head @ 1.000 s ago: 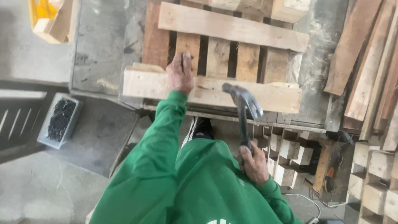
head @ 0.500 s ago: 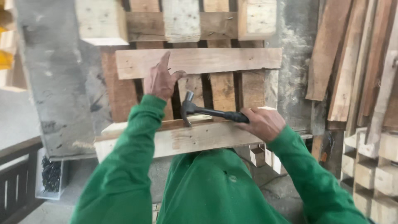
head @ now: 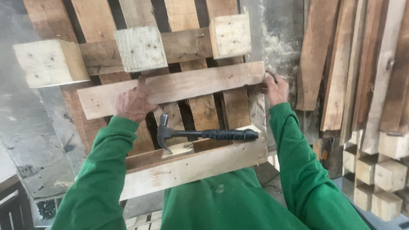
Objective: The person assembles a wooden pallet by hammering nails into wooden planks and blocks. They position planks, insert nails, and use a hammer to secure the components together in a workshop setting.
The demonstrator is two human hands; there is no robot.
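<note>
Nearest, a claw hammer point(head: 204, 135) is laid down, unheld, on the pallet's front board point(head: 191, 168). Beyond it, a loose plank point(head: 170, 89) is being positioned across the slats: left hand point(head: 134, 103) pressed flat on it, right hand point(head: 276, 87) closed on its end. Alignment is judged in hand; nailing calls for the hammer. Three wood blocks point(head: 140, 48) sit farther back.

**green pullover, bare hands**

bright green long-sleeved top, one solid colour. sleeves run full length to the wrists, cuffs snug, cloth creased along both forearms. small faint mark on the chest, near edge of view. left hand point(head: 133, 103) and right hand point(head: 276, 88) ungloved; no watch or rings visible.
</note>
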